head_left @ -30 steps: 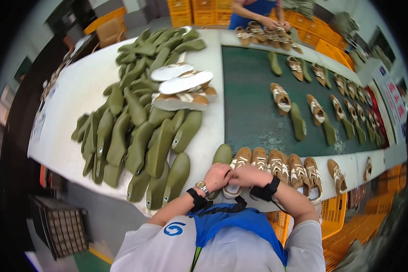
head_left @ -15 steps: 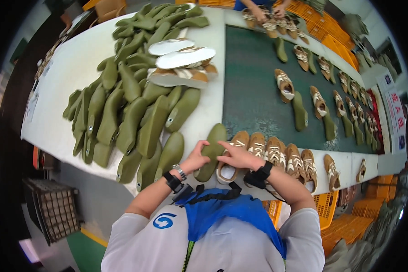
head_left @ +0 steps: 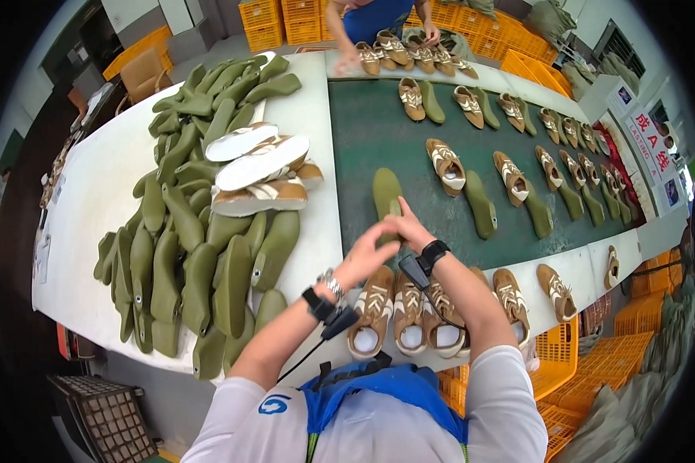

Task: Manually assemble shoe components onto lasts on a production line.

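Observation:
My left hand (head_left: pixel 367 256) and my right hand (head_left: pixel 409 228) meet over the near edge of the dark green conveyor belt (head_left: pixel 378 139). Both touch the near end of an olive green shoe sole (head_left: pixel 387 195) that lies on the belt. Whether either hand grips it I cannot tell for sure; the fingers curl around its heel end. Just below my wrists a row of tan and white shoe uppers (head_left: pixel 409 312) stands on the white table edge.
A big heap of olive soles (head_left: pixel 193 247) covers the white table (head_left: pixel 93 193) on the left, with three white-soled shoes (head_left: pixel 259 166) on top. Pairs of shoe uppers and soles (head_left: pixel 510 181) ride the belt. Another person (head_left: pixel 378 19) works at the far end. Orange crates (head_left: pixel 587 363) stand at right.
Both hands have moved from the row of shoe uppers at the table edge forward onto the belt, carrying the olive sole and laying it there.

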The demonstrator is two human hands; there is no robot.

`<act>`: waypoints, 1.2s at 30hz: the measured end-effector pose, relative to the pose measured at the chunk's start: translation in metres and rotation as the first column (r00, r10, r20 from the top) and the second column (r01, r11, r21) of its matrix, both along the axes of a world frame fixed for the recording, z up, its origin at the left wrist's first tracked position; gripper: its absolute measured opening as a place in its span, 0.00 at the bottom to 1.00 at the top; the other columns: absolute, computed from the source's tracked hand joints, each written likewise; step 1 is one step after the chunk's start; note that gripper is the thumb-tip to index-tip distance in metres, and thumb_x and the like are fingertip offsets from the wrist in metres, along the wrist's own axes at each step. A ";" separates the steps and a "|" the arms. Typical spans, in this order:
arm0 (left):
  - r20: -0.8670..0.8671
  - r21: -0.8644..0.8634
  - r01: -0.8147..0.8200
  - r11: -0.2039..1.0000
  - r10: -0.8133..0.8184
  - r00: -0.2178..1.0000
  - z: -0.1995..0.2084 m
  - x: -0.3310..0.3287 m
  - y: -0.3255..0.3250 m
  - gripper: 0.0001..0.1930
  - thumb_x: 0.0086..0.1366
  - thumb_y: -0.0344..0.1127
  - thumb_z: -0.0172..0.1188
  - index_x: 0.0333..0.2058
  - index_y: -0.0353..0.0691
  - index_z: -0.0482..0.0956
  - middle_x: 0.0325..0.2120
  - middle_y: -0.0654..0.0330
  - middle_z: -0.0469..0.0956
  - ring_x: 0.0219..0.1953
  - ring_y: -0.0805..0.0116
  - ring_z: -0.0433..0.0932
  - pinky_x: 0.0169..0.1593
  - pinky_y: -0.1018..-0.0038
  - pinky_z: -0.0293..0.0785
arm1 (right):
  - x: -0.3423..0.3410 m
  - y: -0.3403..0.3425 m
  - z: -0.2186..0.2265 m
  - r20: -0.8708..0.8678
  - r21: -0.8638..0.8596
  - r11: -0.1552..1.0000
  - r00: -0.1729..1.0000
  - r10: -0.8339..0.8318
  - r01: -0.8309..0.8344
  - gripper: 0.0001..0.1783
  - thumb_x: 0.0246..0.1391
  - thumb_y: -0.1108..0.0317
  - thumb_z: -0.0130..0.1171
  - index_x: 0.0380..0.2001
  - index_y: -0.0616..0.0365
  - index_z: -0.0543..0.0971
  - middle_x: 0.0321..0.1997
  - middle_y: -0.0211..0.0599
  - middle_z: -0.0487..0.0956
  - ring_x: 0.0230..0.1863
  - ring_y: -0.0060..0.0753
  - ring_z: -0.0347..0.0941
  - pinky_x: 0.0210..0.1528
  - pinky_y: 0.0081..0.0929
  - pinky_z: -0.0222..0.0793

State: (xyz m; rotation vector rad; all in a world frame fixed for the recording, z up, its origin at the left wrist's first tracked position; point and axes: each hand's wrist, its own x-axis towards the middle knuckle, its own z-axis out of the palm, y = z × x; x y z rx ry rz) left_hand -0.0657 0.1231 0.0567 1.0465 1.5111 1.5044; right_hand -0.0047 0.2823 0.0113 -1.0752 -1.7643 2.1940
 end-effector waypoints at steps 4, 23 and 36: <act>-0.136 -0.220 -0.004 0.975 -0.026 0.990 -0.059 0.009 -0.045 0.16 0.60 0.35 0.58 0.46 0.36 0.74 0.43 0.54 0.77 0.47 0.64 0.75 0.50 0.73 0.70 | -0.013 0.030 -0.091 0.280 0.632 0.775 0.939 -0.197 -0.026 0.40 0.38 0.61 0.64 0.59 0.50 0.65 0.54 0.50 0.71 0.54 0.49 0.69 0.56 0.39 0.64; -0.634 -0.251 0.328 0.911 -0.411 0.655 -0.093 0.045 -0.078 0.54 0.34 0.52 0.76 0.61 0.46 0.58 0.63 0.39 0.47 0.65 0.35 0.46 0.65 0.50 0.50 | 0.119 -0.004 0.021 0.559 0.569 0.342 0.657 0.506 -0.748 0.19 0.40 0.58 0.60 0.37 0.54 0.80 0.38 0.48 0.80 0.38 0.52 0.76 0.41 0.41 0.72; -0.630 -0.165 -0.028 0.986 -0.083 0.772 -0.022 0.063 -0.121 0.26 0.53 0.25 0.50 0.54 0.33 0.67 0.54 0.32 0.64 0.56 0.36 0.64 0.58 0.58 0.65 | 0.152 -0.163 0.035 0.205 0.910 0.279 0.919 0.337 -0.306 0.25 0.47 0.58 0.60 0.48 0.56 0.72 0.39 0.45 0.73 0.41 0.50 0.73 0.38 0.44 0.71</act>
